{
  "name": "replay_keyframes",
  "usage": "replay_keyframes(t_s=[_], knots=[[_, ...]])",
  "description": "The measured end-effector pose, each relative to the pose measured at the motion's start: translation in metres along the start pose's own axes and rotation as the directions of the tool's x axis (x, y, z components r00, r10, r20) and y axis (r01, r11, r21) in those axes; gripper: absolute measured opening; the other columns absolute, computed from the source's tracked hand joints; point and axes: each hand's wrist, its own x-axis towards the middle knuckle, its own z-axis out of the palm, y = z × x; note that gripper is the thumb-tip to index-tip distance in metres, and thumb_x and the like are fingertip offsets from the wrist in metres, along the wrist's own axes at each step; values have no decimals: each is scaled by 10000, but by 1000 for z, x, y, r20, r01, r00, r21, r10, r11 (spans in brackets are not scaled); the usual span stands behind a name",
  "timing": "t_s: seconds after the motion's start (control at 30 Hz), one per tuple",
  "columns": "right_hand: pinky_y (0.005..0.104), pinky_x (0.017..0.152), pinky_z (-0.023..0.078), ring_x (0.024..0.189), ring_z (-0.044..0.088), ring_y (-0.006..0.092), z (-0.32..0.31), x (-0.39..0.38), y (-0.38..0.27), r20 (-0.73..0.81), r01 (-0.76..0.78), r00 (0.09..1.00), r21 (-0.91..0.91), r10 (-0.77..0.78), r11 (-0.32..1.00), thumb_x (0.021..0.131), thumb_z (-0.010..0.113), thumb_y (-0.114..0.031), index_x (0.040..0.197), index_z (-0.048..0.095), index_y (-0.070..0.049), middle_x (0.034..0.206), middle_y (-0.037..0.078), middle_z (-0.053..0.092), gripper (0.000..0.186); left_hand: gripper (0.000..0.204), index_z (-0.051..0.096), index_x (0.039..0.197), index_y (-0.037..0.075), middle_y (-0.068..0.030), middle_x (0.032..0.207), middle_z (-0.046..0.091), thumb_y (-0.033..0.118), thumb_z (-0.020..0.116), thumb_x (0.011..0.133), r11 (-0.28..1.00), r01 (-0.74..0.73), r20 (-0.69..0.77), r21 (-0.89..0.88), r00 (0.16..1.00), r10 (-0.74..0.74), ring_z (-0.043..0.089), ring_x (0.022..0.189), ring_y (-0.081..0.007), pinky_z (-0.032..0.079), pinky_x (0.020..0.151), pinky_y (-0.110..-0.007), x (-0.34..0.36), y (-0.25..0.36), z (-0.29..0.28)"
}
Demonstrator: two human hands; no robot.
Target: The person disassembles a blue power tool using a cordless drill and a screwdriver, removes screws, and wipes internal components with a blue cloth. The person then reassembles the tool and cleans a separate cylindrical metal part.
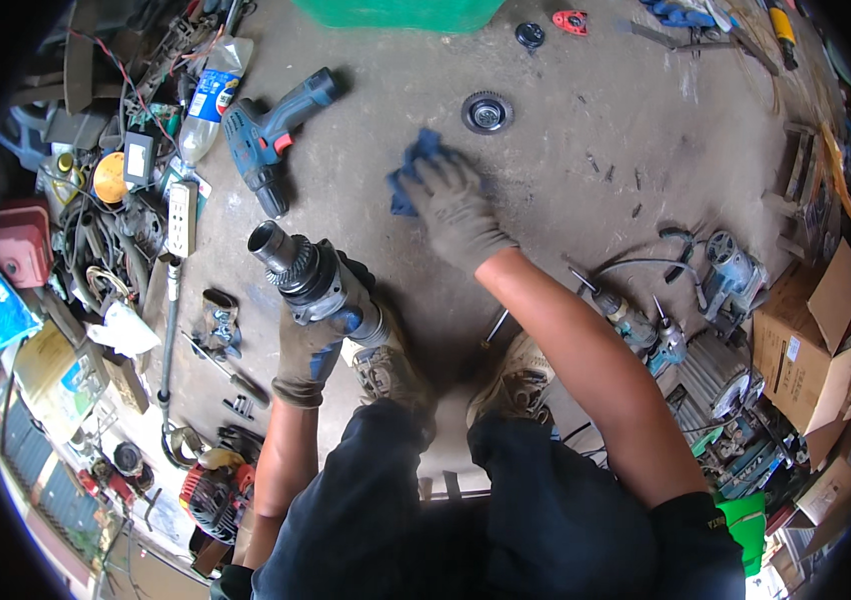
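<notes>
My left hand (308, 358), in a grey work glove, is closed around the metal gear housing (336, 290) of a partly dismantled power tool. A toothed ring (298, 268) and an open metal tube (271, 243) stick out of its upper left end. My right hand (461, 212), gloved too and slightly blurred, grips a crumpled blue rag (408, 190) against the concrete floor. Just beyond the rag lies a round toothed gear part (487, 113). A blue cordless drill (266, 140) rests on its side, past the housing's tube end.
Cables, a plastic bottle (214, 100) and a white power strip (182, 218) crowd the left side. At right are several power tools, a motor (711, 385) and an open cardboard box (796, 350). A green container (401, 12) stands at the far edge. Screwdrivers lie near my shoes (516, 385).
</notes>
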Motion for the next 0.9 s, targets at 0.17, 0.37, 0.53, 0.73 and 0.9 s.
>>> replay_keyframes(t_s=[0.17,0.37,0.53,0.73,0.9], knots=[[473,1171,312,1386,425,325,-12,-63,-4,166,170,961,283,-223,944,889,596,-215,1280,632,-134,1417,116,537,401,613,568,1158,16,-50,989,617,238,923,710,997,-1,60,-77,998,6,604,919,-178,505,847,-334,0,-8,-3],[529,1155,321,1390,379,393,-10,-89,42,6,-422,904,186,428,887,786,685,-123,1425,529,-150,1465,161,447,658,614,579,1168,-3,-77,1051,654,264,915,729,986,-76,-1,146,997,77,639,956,-186,529,874,-346,-6,-1,-2],[572,1163,282,1412,336,423,-3,-67,-5,142,-169,980,243,137,955,784,733,-233,1461,490,-122,1494,201,409,728,767,507,1368,27,-74,1237,638,99,901,715,984,-118,52,136,992,112,617,1131,-180,505,1013,-346,20,-24,3],[531,1134,346,1371,403,417,-80,-50,12,83,-287,958,300,275,910,800,755,-244,1466,491,-121,1476,205,436,727,828,489,1409,67,-49,1312,613,52,899,690,907,-293,171,304,953,251,581,1190,-149,478,1041,-324,36,-37,17],[486,1053,440,1250,511,406,-144,-59,-14,41,-30,999,798,-4,602,777,813,-270,1467,501,-125,1368,189,505,771,845,489,1426,62,-129,1399,561,90,895,685,880,-346,249,325,929,273,547,1301,-250,432,1104,-373,32,-54,17]])
